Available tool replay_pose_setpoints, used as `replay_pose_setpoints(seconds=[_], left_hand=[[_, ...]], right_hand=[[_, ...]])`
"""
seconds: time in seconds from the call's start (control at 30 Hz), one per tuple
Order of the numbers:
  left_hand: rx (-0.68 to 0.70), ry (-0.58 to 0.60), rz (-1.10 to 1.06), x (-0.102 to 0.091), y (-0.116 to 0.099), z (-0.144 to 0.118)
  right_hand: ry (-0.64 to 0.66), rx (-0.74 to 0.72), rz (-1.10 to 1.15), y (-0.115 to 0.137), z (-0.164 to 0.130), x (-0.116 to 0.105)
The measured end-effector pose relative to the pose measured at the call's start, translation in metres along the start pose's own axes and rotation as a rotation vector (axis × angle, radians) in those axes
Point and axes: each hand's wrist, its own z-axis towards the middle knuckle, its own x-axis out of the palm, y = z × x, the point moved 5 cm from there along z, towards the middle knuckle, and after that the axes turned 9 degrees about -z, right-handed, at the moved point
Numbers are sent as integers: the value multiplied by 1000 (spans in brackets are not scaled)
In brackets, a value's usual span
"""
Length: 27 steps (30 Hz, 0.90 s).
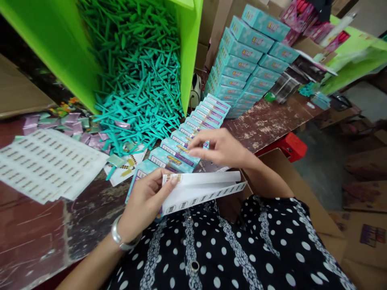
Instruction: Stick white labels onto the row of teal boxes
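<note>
Green bin spills teal sticks; left hand pinches the label sheet, right hand fingers a box just above.

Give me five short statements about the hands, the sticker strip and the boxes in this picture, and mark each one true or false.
1. The left hand holds a white sticker strip. True.
2. The right hand rests on the red stool. False: it reaches over the row of teal boxes laid overlapping on the table.
3. The green bin holds teal plastic pieces. True.
4. The stacked teal boxes stand left of the green bin. False: they stand to its right.
5. A bracelet is on the left wrist. True.
</note>
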Motion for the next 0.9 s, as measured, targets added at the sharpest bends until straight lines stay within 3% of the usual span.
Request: replay_pose_setpoints(seconds=[0.1,0.23,0.33,0.4,0.5,0.63,0.7,0.77,0.9], left_hand=[[81,17,25,2,-5,0],[96,-13,84,-1,-4,-3],[-5,-45,71,-6,5,-5],[-91,-53,59,-9,11,-5],[-130,-36,68,-7,13,-3],[-68,9,88,-2,9,1],[-35,21,104,-2,8,1],[0,22,130,-5,9,2],[2,86,140,-10,16,2]], right_hand=[[108,-66,-43,27,-13,27],[62,-152,-82,35,-22,43],[13,-243,-4,41,-23,37],[-69,-248,91,33,-17,19],[-333,-47,122,-24,5,-30],[-580,312,-73,-148,37,-90],[-556,487,-180,-199,48,-100],[-483,589,-274,-231,55,-99],[-395,627,-352,-250,57,-89]])
